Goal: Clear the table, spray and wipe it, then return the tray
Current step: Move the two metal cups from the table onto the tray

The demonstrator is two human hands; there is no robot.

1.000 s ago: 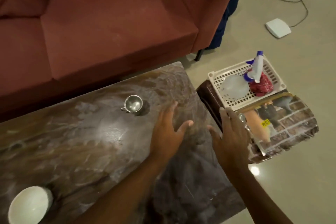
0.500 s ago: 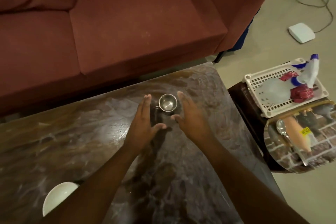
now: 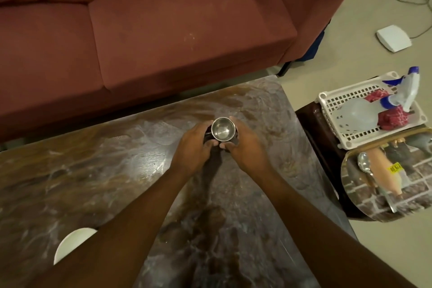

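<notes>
A small steel cup (image 3: 222, 129) stands at the far middle of the dark marble table (image 3: 117, 182). My left hand (image 3: 192, 147) and my right hand (image 3: 247, 147) cup it from both sides, fingers curled around its wall. A white bowl (image 3: 72, 243) sits at the table's near left, partly hidden by my left forearm. To the right, a picture-printed tray (image 3: 416, 184) with a spoon (image 3: 364, 163) on it rests on a low side stool. Behind it a white plastic basket (image 3: 332, 103) holds a spray bottle (image 3: 402, 91) and a red cloth (image 3: 392, 119).
A red sofa (image 3: 163, 25) runs along the far side of the table. On the floor at the far right lie a white box (image 3: 394, 37) and cables. The dark stool (image 3: 313, 124) stands close to the table's right edge.
Both hands moved from the table's right side to the steel cup and closed around it. The view shifted so the cup now sits at the centre.
</notes>
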